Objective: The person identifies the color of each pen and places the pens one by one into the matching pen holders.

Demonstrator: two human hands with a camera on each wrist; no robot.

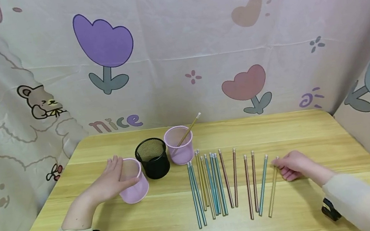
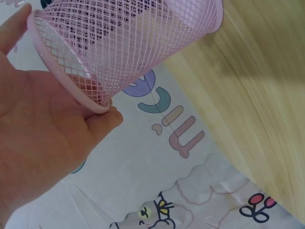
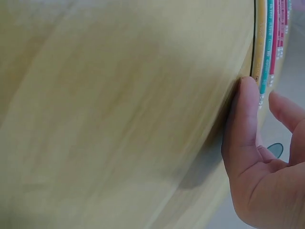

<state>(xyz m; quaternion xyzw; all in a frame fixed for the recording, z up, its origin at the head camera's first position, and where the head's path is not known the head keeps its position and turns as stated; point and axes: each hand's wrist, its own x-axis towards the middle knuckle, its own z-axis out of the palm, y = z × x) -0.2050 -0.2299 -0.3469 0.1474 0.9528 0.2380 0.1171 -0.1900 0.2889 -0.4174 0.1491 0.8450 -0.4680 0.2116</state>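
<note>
On the left, my left hand (image 1: 109, 180) grips the rim of the nearer pink mesh pen holder (image 1: 137, 188), thumb and fingers spread across its mouth. In the left wrist view, the same pen holder (image 2: 143, 43) shows its lattice wall, with the hand (image 2: 43, 124) at the rim. My right hand (image 1: 293, 164) pinches the eraser end of the rightmost gold pencil (image 1: 273, 192), which lies along the table. In the right wrist view, a fingertip of the hand (image 3: 259, 157) covers the end of the gold pencil (image 3: 260, 43).
A black mesh pen holder (image 1: 157, 167) stands between the two pink ones. The farther pink pen holder (image 1: 181, 155) has a gold pencil (image 1: 188, 128) leaning in it. Several teal, gold and dark red pencils (image 1: 235, 178) lie in a row. A printed cloth (image 1: 171, 32) hangs behind the table.
</note>
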